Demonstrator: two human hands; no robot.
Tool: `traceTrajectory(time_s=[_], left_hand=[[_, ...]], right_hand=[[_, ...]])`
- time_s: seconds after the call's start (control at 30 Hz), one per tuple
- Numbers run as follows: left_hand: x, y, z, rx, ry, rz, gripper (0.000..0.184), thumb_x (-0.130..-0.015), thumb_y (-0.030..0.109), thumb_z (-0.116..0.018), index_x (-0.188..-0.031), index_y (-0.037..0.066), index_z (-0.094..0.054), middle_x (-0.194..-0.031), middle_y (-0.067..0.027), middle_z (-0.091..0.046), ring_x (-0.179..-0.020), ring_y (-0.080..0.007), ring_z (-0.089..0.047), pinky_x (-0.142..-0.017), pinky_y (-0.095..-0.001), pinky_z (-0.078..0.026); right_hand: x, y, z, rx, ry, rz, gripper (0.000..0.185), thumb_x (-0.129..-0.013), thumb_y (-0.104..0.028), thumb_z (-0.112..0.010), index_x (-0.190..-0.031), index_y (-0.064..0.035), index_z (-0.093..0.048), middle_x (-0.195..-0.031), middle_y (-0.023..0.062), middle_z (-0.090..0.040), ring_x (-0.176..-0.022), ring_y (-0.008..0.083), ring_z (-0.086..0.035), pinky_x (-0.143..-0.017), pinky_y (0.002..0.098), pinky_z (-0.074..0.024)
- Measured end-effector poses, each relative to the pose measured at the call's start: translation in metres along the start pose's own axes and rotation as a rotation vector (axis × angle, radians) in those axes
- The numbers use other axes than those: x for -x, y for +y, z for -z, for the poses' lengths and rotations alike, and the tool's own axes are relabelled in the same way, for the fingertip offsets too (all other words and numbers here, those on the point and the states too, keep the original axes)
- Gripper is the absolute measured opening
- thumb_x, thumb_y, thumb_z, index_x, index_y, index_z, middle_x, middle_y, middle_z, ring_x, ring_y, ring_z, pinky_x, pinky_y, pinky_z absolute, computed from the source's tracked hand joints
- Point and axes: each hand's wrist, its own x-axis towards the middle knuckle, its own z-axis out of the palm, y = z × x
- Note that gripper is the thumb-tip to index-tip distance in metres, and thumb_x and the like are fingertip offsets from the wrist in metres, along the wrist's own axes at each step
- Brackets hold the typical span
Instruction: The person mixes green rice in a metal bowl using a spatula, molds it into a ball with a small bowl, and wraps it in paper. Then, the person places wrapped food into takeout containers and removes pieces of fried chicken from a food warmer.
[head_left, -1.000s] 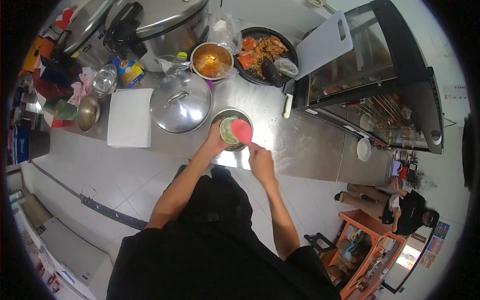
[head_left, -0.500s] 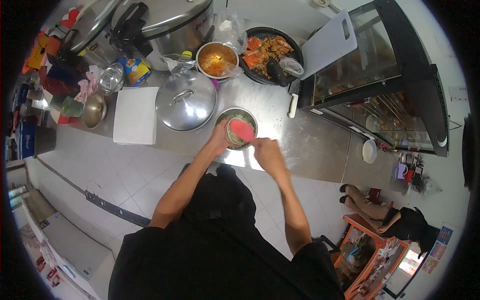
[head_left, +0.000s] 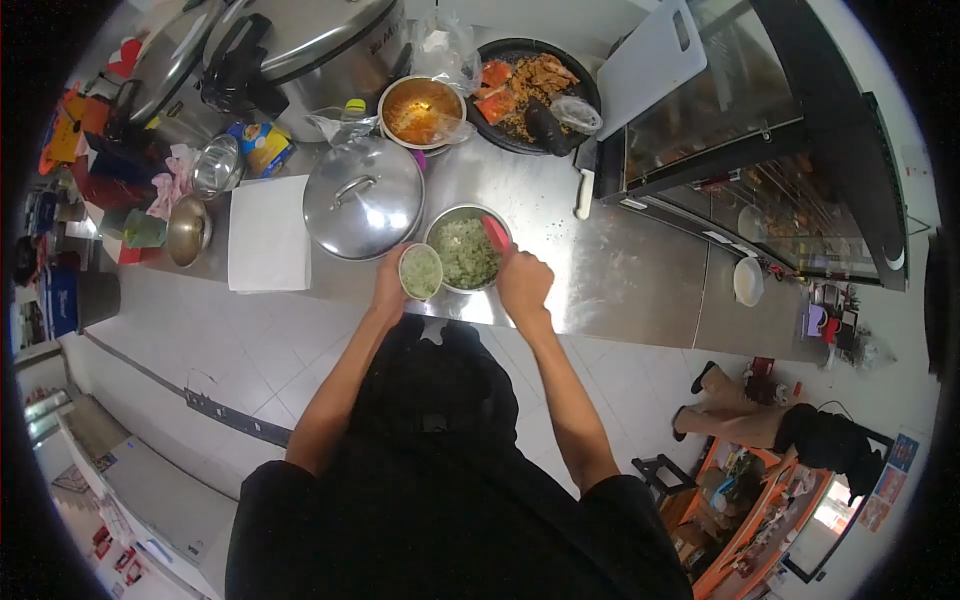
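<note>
My left hand [head_left: 390, 285] is wrapped round a small cup [head_left: 421, 272] filled with pale green, rice-like food. Close beside it, a round metal pot [head_left: 430, 236] on the counter holds more of this greenish food [head_left: 466, 252]. My right hand [head_left: 525, 284] is closed on a red spatula [head_left: 497, 236], whose blade reaches into the pot at its right side. A large domed steel lid [head_left: 364, 215] with a loop handle lies just left of the pot.
A bowl of orange sauce [head_left: 422, 112] and a black pan of food [head_left: 490, 128] stand at the back. A white-handled knife [head_left: 585, 194] lies near the glass display case [head_left: 720, 130]. White paper [head_left: 268, 235] is left of the lid. Another person [head_left: 800, 430] is at lower right.
The cup has moved left and down from over the pot, and its contents now show. The spatula has shifted from the cup to the pot's right side.
</note>
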Motion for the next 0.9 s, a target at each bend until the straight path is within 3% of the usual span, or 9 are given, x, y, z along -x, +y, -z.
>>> traceTrajectory(time_s=[0.13,0.2,0.23,0.37,0.53,0.57,0.7,0.77,0.9], left_hand=[[-0.016,-0.011,0.001,-0.068,0.041,0.011,0.041,-0.101,0.038,-0.039,-0.119,0.009,-0.061,-0.102,-0.0068,-0.068,-0.084,-0.0185,-0.07,-0.051,-0.0353,-0.058],[-0.013,-0.008,-0.004,-0.066,0.077,0.044,0.041,-0.101,0.038,-0.039,-0.119,0.009,-0.061,-0.102,-0.0069,-0.068,-0.083,-0.019,-0.07,-0.052,-0.0359,-0.058],[-0.009,-0.008,-0.007,-0.065,0.11,0.089,0.041,-0.101,0.038,-0.039,-0.118,0.008,-0.061,-0.101,-0.0071,-0.068,-0.083,-0.0194,-0.07,-0.053,-0.0366,-0.059],[-0.002,-0.012,-0.005,-0.094,0.042,0.115,0.042,-0.101,0.039,-0.04,-0.118,0.007,-0.061,-0.102,-0.0076,-0.068,-0.082,-0.0204,-0.071,-0.051,-0.0363,-0.058],[0.01,-0.009,-0.001,-0.002,-0.024,0.149,0.04,-0.102,0.036,-0.039,-0.118,0.007,-0.061,-0.104,-0.0077,-0.067,-0.092,-0.0181,-0.069,-0.069,-0.0377,-0.059],[0.007,-0.013,0.004,0.001,-0.021,0.145,0.04,-0.102,0.036,-0.039,-0.118,0.007,-0.061,-0.104,-0.0077,-0.067,-0.092,-0.0181,-0.069,-0.069,-0.0377,-0.059],[0.004,-0.017,0.008,-0.038,0.027,0.013,0.039,-0.103,0.035,-0.039,-0.121,0.008,-0.06,-0.109,-0.0072,-0.067,-0.098,-0.0182,-0.068,-0.081,-0.0381,-0.057],[0.011,-0.003,-0.009,0.022,0.049,0.011,0.039,-0.103,0.036,-0.04,-0.122,0.008,-0.06,-0.112,-0.0073,-0.067,-0.098,-0.0187,-0.067,-0.082,-0.0379,-0.056],[0.006,0.024,-0.045,0.256,-0.105,0.078,0.044,-0.103,0.04,-0.034,-0.126,0.01,-0.057,-0.12,-0.0083,-0.065,-0.106,-0.022,-0.064,-0.083,-0.0441,-0.055]], right_hand=[[-0.005,-0.023,-0.048,0.019,0.014,0.029,0.017,-0.089,-0.011,-0.053,-0.096,-0.0004,-0.065,-0.071,0.0184,-0.068,-0.059,0.0347,-0.069,-0.053,0.0437,-0.0544],[-0.009,-0.034,-0.055,-0.026,0.117,0.014,0.017,-0.086,-0.013,-0.057,-0.08,-0.0053,-0.071,-0.07,0.0175,-0.07,-0.061,0.0315,-0.071,-0.054,0.0425,-0.0557],[-0.011,-0.032,-0.052,-0.072,-0.034,0.002,0.021,-0.088,-0.017,-0.055,-0.083,-0.004,-0.072,-0.073,0.0196,-0.07,-0.066,0.0358,-0.071,-0.06,0.0454,-0.0565],[-0.011,-0.028,-0.041,-0.261,-0.139,-0.029,0.023,-0.088,-0.021,-0.056,-0.089,-0.0061,-0.073,-0.078,0.0204,-0.07,-0.075,0.0389,-0.07,-0.069,0.0475,-0.0561],[-0.003,0.001,-0.046,-0.584,-0.297,-0.059,0.028,-0.089,-0.031,-0.06,-0.106,-0.0153,-0.075,-0.084,0.0216,-0.07,-0.085,0.0382,-0.069,-0.074,0.048,-0.0538],[0.0,0.022,-0.068,-0.768,-0.267,-0.035,0.03,-0.09,-0.03,-0.062,-0.112,-0.0126,-0.074,-0.078,0.0225,-0.068,-0.076,0.0302,-0.07,-0.067,0.0418,-0.0521],[0.013,0.043,-0.029,-1.069,-0.3,-0.141,0.029,-0.089,-0.022,-0.065,-0.111,-0.0057,-0.073,-0.068,0.0182,-0.064,-0.061,0.0196,-0.061,-0.059,0.0327,-0.0462],[0.026,0.036,0.009,-1.011,-0.076,-0.105,0.027,-0.09,-0.014,-0.066,-0.114,-0.0053,-0.073,-0.057,0.0002,-0.044,-0.055,0.0049,-0.039,-0.051,0.0268,-0.0371],[0.048,0.005,0.076,-0.658,0.259,0.126,0.027,-0.088,-0.012,-0.068,-0.113,-0.0061,-0.074,-0.056,0.0046,-0.05,-0.05,0.0075,-0.045,-0.049,0.028,-0.0378]])
